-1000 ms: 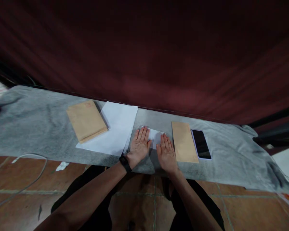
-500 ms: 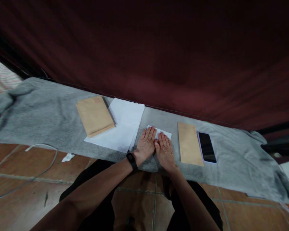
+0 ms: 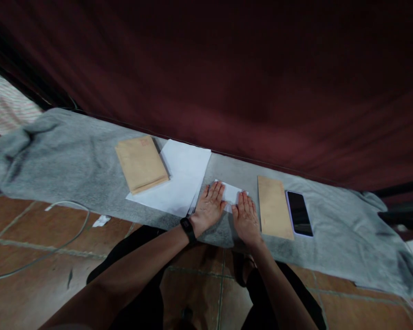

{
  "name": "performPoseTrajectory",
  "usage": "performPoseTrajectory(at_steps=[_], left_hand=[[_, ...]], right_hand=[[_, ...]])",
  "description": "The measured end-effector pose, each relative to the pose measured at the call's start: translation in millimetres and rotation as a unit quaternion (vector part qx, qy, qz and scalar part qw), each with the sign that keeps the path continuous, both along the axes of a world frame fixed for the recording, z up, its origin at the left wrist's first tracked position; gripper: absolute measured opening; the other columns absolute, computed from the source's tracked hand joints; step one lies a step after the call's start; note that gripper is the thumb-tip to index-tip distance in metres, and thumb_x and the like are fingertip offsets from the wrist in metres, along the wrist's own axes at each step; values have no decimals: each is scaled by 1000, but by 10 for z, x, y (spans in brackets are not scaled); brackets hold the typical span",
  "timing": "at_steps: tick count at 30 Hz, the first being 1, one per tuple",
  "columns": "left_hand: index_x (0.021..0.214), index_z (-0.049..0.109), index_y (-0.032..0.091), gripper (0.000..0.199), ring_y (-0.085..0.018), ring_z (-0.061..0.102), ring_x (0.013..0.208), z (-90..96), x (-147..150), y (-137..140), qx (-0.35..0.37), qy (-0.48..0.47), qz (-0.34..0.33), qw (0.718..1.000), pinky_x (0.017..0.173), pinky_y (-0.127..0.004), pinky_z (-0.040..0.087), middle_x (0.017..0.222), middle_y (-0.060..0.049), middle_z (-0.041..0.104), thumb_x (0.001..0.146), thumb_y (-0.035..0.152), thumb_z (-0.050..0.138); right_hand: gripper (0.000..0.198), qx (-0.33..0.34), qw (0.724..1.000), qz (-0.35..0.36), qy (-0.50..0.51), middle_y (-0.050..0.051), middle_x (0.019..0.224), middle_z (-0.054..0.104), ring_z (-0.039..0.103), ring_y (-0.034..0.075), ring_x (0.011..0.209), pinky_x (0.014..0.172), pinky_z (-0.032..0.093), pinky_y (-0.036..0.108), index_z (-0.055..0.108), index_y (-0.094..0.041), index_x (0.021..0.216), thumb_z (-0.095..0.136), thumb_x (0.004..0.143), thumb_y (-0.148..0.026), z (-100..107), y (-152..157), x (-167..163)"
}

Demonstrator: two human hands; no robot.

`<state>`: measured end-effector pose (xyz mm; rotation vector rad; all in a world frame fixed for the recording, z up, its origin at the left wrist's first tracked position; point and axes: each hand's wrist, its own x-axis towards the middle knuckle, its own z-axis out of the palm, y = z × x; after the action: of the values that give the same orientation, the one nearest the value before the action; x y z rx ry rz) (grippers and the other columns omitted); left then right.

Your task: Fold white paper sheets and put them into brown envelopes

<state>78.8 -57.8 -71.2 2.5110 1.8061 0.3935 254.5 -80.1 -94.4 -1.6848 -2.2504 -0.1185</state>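
Note:
A small folded sheet of white paper [image 3: 231,194] lies on the grey cloth in front of me. My left hand [image 3: 209,206], with a black band on its wrist, rests flat on the paper's left part, fingers stretched out. Flat on the right end of the paper is my right hand [image 3: 246,217], its fingers extended too. Between the hands the white middle of the sheet shows; its ends are partly hidden under my fingers. Just right of my right hand lies a single brown envelope [image 3: 275,208].
A stack of brown envelopes [image 3: 142,162] sits on larger white sheets [image 3: 184,176] at the left. A phone [image 3: 299,213] in a purple case lies beyond the single envelope. The grey cloth [image 3: 79,156] covers the bench; a dark red curtain [image 3: 206,82] hangs behind. A cable [image 3: 79,229] trails over the tiled floor.
My right hand has slid right along the folded paper, away from my left hand, uncovering the middle. The whole view has shifted slightly.

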Motion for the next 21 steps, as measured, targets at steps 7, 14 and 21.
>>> performPoseTrajectory(at_steps=[7,14,21], left_hand=[[151,34,2,58,-27,26,151,-7,-49,-5,13,0,-1,1000,124,-48,23,160,-20,33,102,32,34],[152,33,5,55,-25,23,152,59,27,-3,32,-18,-58,998,126,-45,20,162,-16,32,103,29,33],[151,37,6,55,-24,25,152,18,142,52,-15,-20,-99,995,125,-43,21,161,-15,33,105,33,27]], right_hand=[[60,-1,1000,-11,3,19,162,32,31,29,149,118,33,48,20,-8,159,29,107,-36,-3,-8,29],[60,11,1000,-13,12,19,161,34,32,29,148,117,33,49,21,-8,159,30,106,-35,-7,0,5],[56,-6,1000,-26,-1,19,160,34,30,28,149,119,31,47,32,-4,154,31,105,-31,44,0,-22]])
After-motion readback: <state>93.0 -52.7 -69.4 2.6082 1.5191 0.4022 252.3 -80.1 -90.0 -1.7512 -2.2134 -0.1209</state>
